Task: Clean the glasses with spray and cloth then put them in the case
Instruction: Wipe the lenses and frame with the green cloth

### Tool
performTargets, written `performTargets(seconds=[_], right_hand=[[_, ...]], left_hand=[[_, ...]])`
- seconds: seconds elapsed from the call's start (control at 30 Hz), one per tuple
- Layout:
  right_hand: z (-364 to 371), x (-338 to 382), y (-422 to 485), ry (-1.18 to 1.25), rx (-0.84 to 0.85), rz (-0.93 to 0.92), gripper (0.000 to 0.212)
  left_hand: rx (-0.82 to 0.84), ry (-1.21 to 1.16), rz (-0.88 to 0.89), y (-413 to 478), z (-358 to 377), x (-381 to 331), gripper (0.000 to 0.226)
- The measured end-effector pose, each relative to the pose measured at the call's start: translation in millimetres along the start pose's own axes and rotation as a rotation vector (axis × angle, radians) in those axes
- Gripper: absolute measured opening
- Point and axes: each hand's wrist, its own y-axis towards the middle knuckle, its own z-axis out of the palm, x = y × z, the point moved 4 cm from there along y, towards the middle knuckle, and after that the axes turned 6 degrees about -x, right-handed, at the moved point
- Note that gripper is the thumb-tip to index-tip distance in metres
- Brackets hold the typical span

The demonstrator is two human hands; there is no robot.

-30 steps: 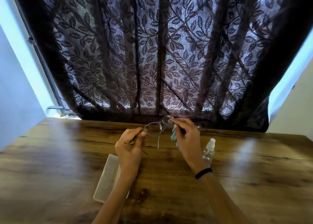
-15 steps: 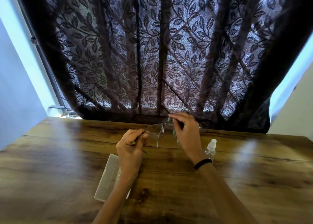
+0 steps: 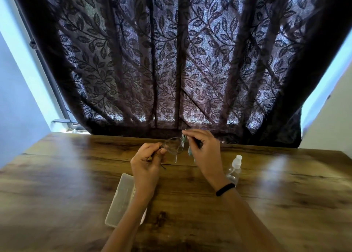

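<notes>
Thin-framed glasses (image 3: 174,146) hang in the air above the far middle of the wooden table (image 3: 66,175). My left hand (image 3: 147,165) pinches their left side. My right hand (image 3: 204,150) presses a small teal cloth (image 3: 189,150) around the right lens, which the fingers hide. A small clear spray bottle (image 3: 235,168) with a white cap stands on the table just right of my right wrist. The pale translucent case (image 3: 121,198) lies closed on the table, partly under my left forearm.
A dark leaf-patterned lace curtain (image 3: 181,61) hangs right behind the table's far edge, close to my hands. Pale walls (image 3: 17,107) flank it on both sides. Bare wood stretches to the left and right of my arms.
Both hands have lifted the glasses slightly up and away toward the curtain. My right hand has kept the cloth working on the right lens.
</notes>
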Motion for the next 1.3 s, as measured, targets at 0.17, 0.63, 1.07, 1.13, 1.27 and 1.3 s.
performTargets(seconds=[0.17,0.63,1.07,1.13,1.27,1.3], right_hand=[[-5.4,-10.8,11.1,0.039,-0.025,0.076,0.02],[-0.9,-13.2,-15.3,0.154,-0.154,0.096,0.025],[-6.2,-41.2,3.5,0.108,-0.134,0.208,0.021],[-8.0,-47.8,-1.0,0.107,-0.161,0.236,0.022],[-8.5,-46.5,-12.8,0.129,-0.228,0.228,0.022],[-7.9,-42.7,-15.4,0.12,-0.231,0.197,0.023]], left_hand=[[0.003,-0.028,0.023,3.2,-1.8,-4.0,0.035],[0.003,-0.055,-0.017,1.8,5.4,4.5,0.031],[0.0,-0.026,-0.024,1.2,3.0,3.0,0.038],[-0.009,-0.021,-0.03,1.0,3.1,2.8,0.037],[-0.015,-0.009,-0.009,0.2,4.7,0.6,0.036],[-0.018,-0.007,-0.01,0.2,4.5,0.5,0.036]])
